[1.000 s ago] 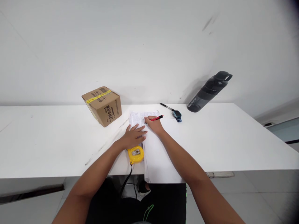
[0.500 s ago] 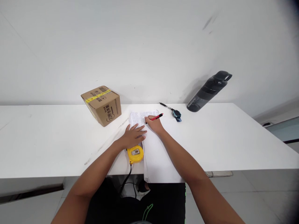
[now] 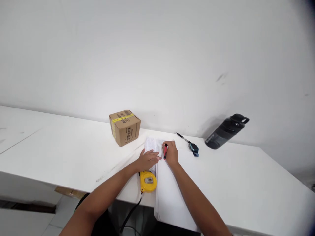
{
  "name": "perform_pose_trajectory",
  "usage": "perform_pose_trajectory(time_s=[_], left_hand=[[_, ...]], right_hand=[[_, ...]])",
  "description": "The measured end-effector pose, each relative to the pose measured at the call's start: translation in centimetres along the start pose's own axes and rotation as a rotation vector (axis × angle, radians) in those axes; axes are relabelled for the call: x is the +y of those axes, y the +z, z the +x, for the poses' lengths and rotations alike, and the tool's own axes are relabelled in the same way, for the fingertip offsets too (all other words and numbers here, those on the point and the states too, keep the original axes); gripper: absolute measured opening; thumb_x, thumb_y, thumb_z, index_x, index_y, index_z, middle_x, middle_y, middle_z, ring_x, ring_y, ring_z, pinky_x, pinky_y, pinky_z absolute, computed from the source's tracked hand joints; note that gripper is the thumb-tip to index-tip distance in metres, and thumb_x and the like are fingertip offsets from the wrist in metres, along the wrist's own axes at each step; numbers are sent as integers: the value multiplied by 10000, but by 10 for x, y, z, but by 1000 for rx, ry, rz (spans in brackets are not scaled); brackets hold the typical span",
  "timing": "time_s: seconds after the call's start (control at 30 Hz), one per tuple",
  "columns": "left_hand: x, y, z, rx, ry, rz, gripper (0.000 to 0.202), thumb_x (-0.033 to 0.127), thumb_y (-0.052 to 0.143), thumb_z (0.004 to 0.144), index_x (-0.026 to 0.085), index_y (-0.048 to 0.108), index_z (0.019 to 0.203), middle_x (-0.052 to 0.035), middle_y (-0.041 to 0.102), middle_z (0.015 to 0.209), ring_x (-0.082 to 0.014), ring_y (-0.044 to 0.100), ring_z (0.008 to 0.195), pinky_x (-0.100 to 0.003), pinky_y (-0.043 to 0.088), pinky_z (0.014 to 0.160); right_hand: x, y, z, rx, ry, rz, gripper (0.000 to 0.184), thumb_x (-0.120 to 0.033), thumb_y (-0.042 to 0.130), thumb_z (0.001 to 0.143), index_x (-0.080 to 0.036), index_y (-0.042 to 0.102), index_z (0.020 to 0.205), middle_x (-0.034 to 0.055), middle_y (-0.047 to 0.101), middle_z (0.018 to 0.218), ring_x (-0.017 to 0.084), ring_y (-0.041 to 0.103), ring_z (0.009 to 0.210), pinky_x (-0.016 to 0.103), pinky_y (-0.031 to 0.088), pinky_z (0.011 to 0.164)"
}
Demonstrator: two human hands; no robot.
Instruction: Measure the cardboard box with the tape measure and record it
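Note:
A sheet of paper with writing (image 3: 150,144) lies on the white table (image 3: 73,147), beside a larger blank white sheet (image 3: 172,193) that hangs over the front edge. My left hand (image 3: 148,159) lies flat on the paper, fingers stretched out. My right hand (image 3: 170,152) is closed around a red pen (image 3: 165,151), which now stands almost upright with its tip down near the paper. A yellow tape measure (image 3: 148,181) sits just below my left hand, its black strap dangling off the table edge.
A small cardboard box (image 3: 125,127) with yellow tape stands behind and left of the paper. A black pen (image 3: 183,138) and a blue smartwatch (image 3: 194,149) lie to the right, then a dark water bottle (image 3: 225,131). A white wall (image 3: 147,59) backs the table.
The camera has tilted up and swung left, so everything sits lower in view. The red pen has turned from pointing right to nearly upright in my right hand. My left hand stays on the paper.

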State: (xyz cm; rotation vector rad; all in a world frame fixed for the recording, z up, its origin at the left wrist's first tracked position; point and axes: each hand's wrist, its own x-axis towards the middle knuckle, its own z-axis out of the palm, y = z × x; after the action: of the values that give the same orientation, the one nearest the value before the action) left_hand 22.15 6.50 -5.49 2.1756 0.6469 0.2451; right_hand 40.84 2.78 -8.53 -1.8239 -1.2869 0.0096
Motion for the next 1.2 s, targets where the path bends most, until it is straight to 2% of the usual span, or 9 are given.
perform_pose_trajectory(time_s=[0.17,0.27,0.33,0.5,0.57,0.7,0.83,1.07,1.2], left_hand=[[-1,-10,-10,558,164,14,390,433,393,952,224,701,1066,-68,583,1354,-219,520,1259,-417,366,1102],[5,-37,-18,866,205,393,305,362,471,921,228,693,1081,-82,564,1371,-265,440,1325,-464,327,1108],[11,-65,-24,935,140,599,327,348,504,904,219,660,1161,-104,512,1422,-308,362,1381,-497,306,1103],[17,-143,-37,862,-34,932,587,415,613,838,192,496,1368,-146,327,1545,-357,203,1453,-555,164,1147],[12,-166,-40,729,-109,977,701,442,673,791,182,452,1402,-157,372,1519,-360,261,1432,-560,144,1154],[0,-190,-53,485,-183,954,706,475,662,805,186,445,1411,-138,437,1483,-320,387,1375,-440,359,1069],[1,-191,-84,406,-121,970,687,507,664,802,257,458,1408,-85,460,1474,-294,408,1368,-390,381,1061],[23,-149,-174,369,9,864,736,552,696,755,261,490,1399,-66,470,1468,-315,430,1350,-434,336,1116],[21,-132,-217,511,51,663,748,608,643,772,328,428,1431,-34,403,1516,-299,374,1385,-439,351,1119]], right_hand=[[3,-4,-1,-97,164,-352,375,-96,393,874,-211,563,1188,63,519,1173,157,587,871,247,350,583],[9,-8,1,-179,205,-429,431,-69,383,867,-194,560,1239,94,515,1182,179,597,913,257,372,610],[6,-12,5,-209,216,-413,455,-76,371,874,-193,540,1280,107,506,1198,185,605,899,268,392,628],[-40,-43,9,8,84,-147,358,-295,334,964,-171,552,1221,118,496,1254,173,603,869,299,441,745],[-69,-58,0,-129,-14,-76,367,-415,334,972,-188,618,1024,74,595,1073,170,603,814,297,438,752],[-114,-70,-43,-596,-133,-249,532,-664,403,875,-192,648,847,88,644,906,241,615,805,329,414,674],[-126,-62,-88,-778,-173,-394,600,-714,548,760,-156,658,950,165,624,1074,334,579,992,375,419,740],[-117,-53,-124,-663,-68,-230,663,-527,719,722,-158,496,1226,140,636,1119,307,579,1058,374,418,836],[-105,-52,-119,-635,-78,23,698,-462,739,708,-236,413,1283,84,603,1208,244,620,1013,341,466,812]])
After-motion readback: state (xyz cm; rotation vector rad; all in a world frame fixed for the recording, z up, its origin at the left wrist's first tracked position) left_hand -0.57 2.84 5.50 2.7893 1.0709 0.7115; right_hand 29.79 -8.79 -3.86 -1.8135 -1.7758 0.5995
